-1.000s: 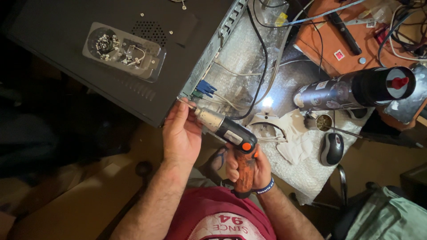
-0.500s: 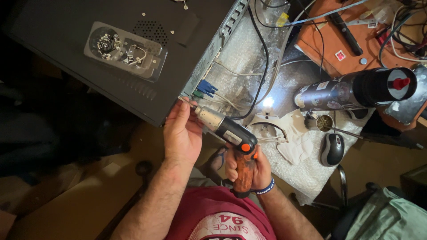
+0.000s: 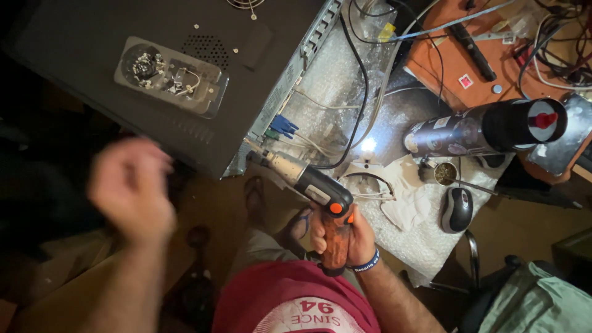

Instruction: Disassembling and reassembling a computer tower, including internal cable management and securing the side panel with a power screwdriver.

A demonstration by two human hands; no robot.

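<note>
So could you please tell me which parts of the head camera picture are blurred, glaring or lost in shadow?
Head view: the left hand is smeared by motion blur; the right hand gripping the orange-and-black cordless screwdriver is sharp; a small white glare spot burns out; the left edge falls into deep shadow.

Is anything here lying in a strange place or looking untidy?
Yes. A clear plastic tray of small metal parts rests loose on the side of the dark computer case. Cables trail tangled over the bubble wrap, and a crumpled white cloth lies beside the mouse.

place: home repair bench | signs: opened computer case (image 3: 154, 80), tangled cables (image 3: 555, 55), computer mouse (image 3: 457, 209), bubble wrap (image 3: 333, 86)
</note>
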